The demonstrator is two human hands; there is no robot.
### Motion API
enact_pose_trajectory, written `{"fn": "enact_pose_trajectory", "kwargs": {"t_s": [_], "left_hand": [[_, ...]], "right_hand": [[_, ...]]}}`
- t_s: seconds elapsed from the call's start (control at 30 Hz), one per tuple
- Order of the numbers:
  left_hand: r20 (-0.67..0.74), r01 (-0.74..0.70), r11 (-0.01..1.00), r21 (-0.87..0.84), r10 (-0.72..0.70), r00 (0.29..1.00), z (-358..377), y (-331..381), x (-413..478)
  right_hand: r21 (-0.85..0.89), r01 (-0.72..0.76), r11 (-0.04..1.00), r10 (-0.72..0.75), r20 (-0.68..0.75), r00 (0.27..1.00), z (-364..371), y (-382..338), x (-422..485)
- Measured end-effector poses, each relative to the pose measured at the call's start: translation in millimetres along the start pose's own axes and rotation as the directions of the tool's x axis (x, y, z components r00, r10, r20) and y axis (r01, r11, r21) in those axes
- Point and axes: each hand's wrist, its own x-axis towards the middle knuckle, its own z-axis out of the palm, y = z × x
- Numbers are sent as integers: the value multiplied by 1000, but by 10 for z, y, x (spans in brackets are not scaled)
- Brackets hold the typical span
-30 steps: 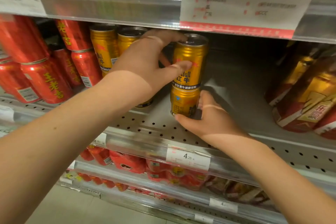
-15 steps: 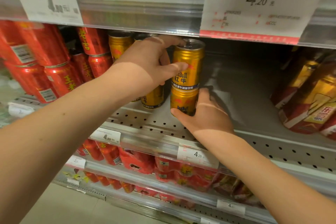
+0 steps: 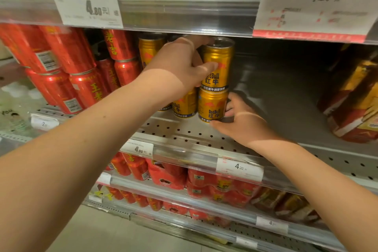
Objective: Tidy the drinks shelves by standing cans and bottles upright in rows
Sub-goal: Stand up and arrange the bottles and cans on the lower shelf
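Red cans (image 3: 81, 80) stacked at left. Left hand (image 3: 184, 65) wraps round top gold can (image 3: 217, 63), mid shelf (image 3: 184, 131), standing on bottom gold can (image 3: 211, 106). Right hand (image 3: 243, 122) grips bottom gold can low. Bump bottom one, top one may tip off.

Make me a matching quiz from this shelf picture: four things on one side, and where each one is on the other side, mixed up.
Things:
1. upper gold can
2. lower gold can
3. red cans
4. large 4.20 price tag

Places:
A. stacked at the left end of the shelf
B. gripped by the right hand, standing on the shelf
C. fixed overhead, at the right
D. gripped by the left hand, on top of another can

Pairs: 1-D, 2-B, 3-A, 4-C
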Motion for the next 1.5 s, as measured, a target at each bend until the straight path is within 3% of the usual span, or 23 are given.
{"fn": "enact_pose_trajectory", "kwargs": {"t_s": [0.27,0.47,0.6,0.83,0.97,1.07,1.17,1.3,1.37,1.5], "left_hand": [[1,-31,998,-58,31,1000,26,-50,28],[15,-34,999,-37,34,999,2,-48,6],[-1,-58,998,-10,58,998,9,-74,-22],[-261,-97,923,-373,-4,965,48,-754,-534],[-128,94,947,-306,-139,982,180,-1225,-744],[15,138,942,-308,-140,990,297,-1279,-770],[83,136,980,-148,-125,989,405,-1227,-615],[156,179,981,69,-188,970,539,-1194,-414],[175,209,974,87,-221,959,600,-1222,-384],[164,260,962,79,-270,949,651,-1221,-347]], "right_hand": [[168,-76,983,64,76,995,-23,70,90],[166,-63,984,80,-98,992,103,-32,64],[99,-87,991,100,-134,986,148,-104,16],[24,-185,983,186,-88,979,150,-242,-104],[-12,-328,945,322,-156,934,261,-407,-105],[-20,-415,910,388,-319,865,367,-464,-197],[-24,-278,960,227,-509,830,456,-458,-381],[-202,-202,958,94,-444,891,559,-500,-532],[-322,-210,923,69,-398,915,575,-506,-560],[-333,-238,912,122,-334,934,557,-487,-538]]}}
